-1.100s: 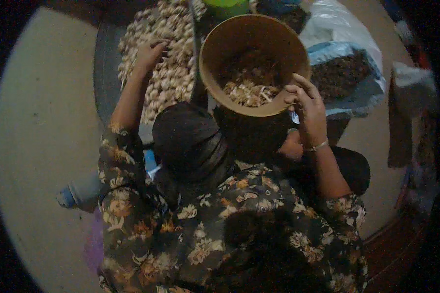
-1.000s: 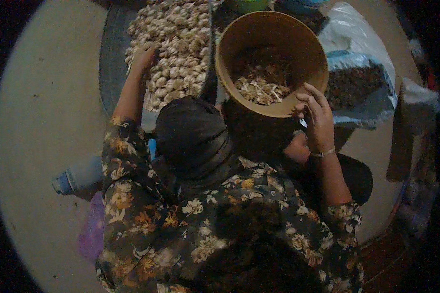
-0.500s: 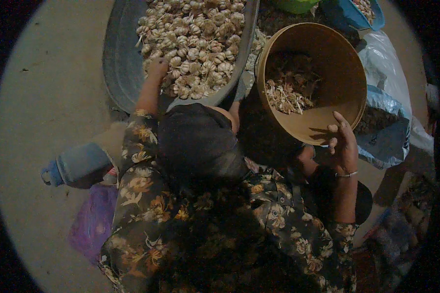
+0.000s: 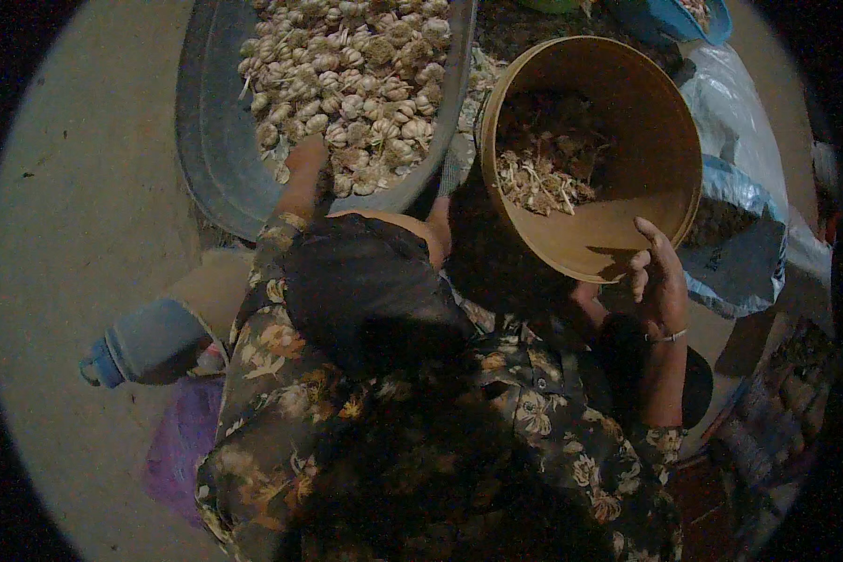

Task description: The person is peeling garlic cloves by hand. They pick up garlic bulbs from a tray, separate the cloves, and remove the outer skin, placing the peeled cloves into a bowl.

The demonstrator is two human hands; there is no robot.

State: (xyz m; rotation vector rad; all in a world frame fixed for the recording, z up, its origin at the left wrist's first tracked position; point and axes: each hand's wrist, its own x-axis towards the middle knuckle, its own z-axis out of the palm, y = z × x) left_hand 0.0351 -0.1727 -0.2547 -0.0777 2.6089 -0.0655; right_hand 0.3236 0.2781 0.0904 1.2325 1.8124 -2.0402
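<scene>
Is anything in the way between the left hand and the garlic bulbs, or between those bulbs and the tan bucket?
Nothing visible blocks the left hand; it is at the near edge of the garlic bulbs. Toward the tan bucket, the grey tub's right wall stands between.

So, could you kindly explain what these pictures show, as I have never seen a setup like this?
There is no machine here: these are a person's own bare hands. The view comes from the left of two wide fisheye cameras worn on the head, looking down, so straight edges bend and picture-left is the person's left. A grey tub holds garlic bulbs; the left hand is at their near edge. The right hand is by the rim of a tan bucket with dry scraps inside. A blue-grey jug lies to the left. I cannot tell whether either hand holds anything.
</scene>
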